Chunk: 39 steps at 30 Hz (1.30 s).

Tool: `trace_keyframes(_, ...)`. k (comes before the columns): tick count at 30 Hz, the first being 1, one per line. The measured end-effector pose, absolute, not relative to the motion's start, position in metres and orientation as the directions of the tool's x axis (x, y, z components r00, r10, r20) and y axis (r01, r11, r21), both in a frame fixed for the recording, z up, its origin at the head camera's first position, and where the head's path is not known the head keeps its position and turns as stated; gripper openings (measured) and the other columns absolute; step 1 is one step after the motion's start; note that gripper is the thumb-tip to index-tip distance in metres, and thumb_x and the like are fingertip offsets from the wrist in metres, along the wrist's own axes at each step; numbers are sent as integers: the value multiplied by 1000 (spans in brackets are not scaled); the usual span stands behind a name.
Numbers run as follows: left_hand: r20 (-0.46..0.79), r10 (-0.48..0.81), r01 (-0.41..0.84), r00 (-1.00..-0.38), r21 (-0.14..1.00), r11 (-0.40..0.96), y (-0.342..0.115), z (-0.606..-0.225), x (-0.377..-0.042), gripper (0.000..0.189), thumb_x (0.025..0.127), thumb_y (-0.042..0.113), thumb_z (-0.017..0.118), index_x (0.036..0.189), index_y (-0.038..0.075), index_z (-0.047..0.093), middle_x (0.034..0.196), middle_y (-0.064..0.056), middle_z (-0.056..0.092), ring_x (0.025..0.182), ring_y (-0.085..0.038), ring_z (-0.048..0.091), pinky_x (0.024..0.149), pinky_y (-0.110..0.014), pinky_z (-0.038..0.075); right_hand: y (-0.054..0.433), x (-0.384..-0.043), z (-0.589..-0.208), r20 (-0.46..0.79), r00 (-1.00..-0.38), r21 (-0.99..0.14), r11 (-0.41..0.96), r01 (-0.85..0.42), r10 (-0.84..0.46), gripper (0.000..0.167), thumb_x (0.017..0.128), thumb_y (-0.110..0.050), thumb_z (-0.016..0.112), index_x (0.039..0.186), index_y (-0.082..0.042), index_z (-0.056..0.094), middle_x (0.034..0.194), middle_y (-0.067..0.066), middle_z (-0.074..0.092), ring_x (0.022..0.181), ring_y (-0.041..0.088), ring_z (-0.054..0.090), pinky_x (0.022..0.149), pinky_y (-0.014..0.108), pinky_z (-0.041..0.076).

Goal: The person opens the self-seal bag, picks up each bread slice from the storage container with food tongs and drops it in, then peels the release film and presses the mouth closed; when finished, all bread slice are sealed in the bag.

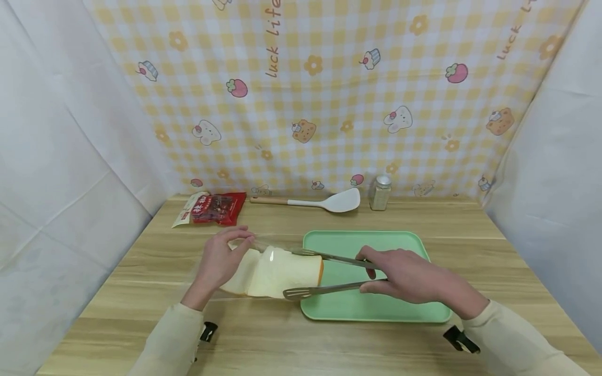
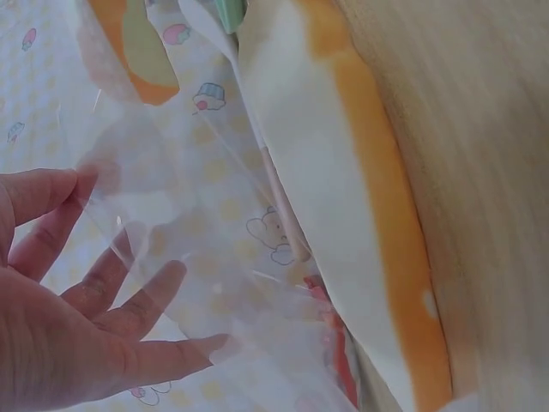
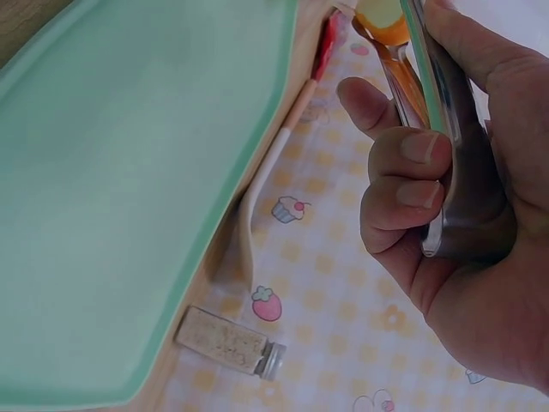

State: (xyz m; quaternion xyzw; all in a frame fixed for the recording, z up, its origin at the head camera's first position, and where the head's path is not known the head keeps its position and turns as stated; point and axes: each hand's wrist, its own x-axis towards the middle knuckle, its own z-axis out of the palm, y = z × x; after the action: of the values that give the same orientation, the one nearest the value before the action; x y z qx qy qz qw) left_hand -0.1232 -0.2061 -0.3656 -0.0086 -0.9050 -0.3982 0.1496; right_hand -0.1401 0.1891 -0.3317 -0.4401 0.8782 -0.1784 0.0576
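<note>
My left hand (image 1: pixel 222 260) pinches the edge of a clear plastic bag (image 2: pixel 154 206) between thumb and forefinger, its other fingers spread behind the film. White bread slices with orange-brown crust lie in the bag; the front slice (image 1: pixel 286 272) reaches over the left edge of a green tray (image 1: pixel 376 311). My right hand (image 1: pixel 408 274) grips metal tongs (image 1: pixel 335 287) above the tray. The slotted tong ends point left, one along the far side of the front slice and one along its near side. In the right wrist view, fingers curl round the tong handles.
Behind the bread lies a red packet (image 1: pixel 226 208). A white spatula (image 1: pixel 342 201) with a wooden handle stretches along the back of the wooden table (image 1: pixel 263 344), and a glass shaker jar (image 1: pixel 380 194) stands right of it. A patterned cloth (image 1: pixel 301 94) hangs behind.
</note>
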Motion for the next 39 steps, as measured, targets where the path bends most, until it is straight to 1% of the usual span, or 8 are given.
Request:
trace_keyframes(14,289,-119,135,-950,723,678,-211,-366,-123,21,102,15,70,112,0,80,136,-22,70,136,-44,59,114,-62,44,190,-141,-332,44,-604,-382,545,-746,-796,32,101,-51,67,111,-24,53,88,-12,65,63,-4,44,56,19,38)
trace_keyframes(21,270,-58,161,-961,716,679,-209,-369,-122,20,102,14,69,112,0,79,135,-20,71,138,-45,57,112,-62,45,181,-145,-333,40,-588,-404,526,-749,-808,32,102,-49,68,113,-23,53,84,-15,61,61,-4,42,56,19,39)
trace_keyframes(25,277,-42,175,-960,711,681,-207,-371,-122,20,102,14,70,111,-1,79,134,-20,72,136,-45,59,109,-62,47,170,-150,-334,11,-580,-413,525,-744,-814,33,102,-50,66,115,-22,53,84,-15,59,61,-3,41,56,20,38)
trace_keyframes(28,282,-41,180,-959,710,680,-207,-371,-122,19,102,14,70,111,-1,79,133,-20,72,135,-45,59,110,-62,46,163,-153,-336,-11,-576,-412,528,-743,-817,36,102,-51,65,117,-21,52,81,-14,58,59,-3,39,55,20,37)
trace_keyframes(31,273,-39,177,-961,717,674,-206,-371,-122,19,102,13,69,112,0,79,134,-20,72,137,-46,58,113,-64,44,157,-156,-338,-28,-581,-408,540,-736,-814,40,102,-52,65,121,-19,53,78,-13,57,57,-2,38,54,21,36)
trace_keyframes(36,249,-50,154,-967,731,664,-206,-370,-122,19,103,15,69,113,3,79,136,-19,71,138,-44,57,111,-63,46,149,-155,-343,-31,-615,-385,577,-720,-788,48,102,-52,66,126,-13,54,85,-13,60,61,0,45,57,23,40)
trace_keyframes(39,240,-58,142,-969,732,667,-206,-370,-123,20,103,16,69,114,3,79,137,-18,71,139,-43,57,111,-62,47,144,-151,-347,-14,-624,-383,581,-719,-781,46,102,-51,67,126,-14,53,87,-13,61,62,0,48,57,23,42)
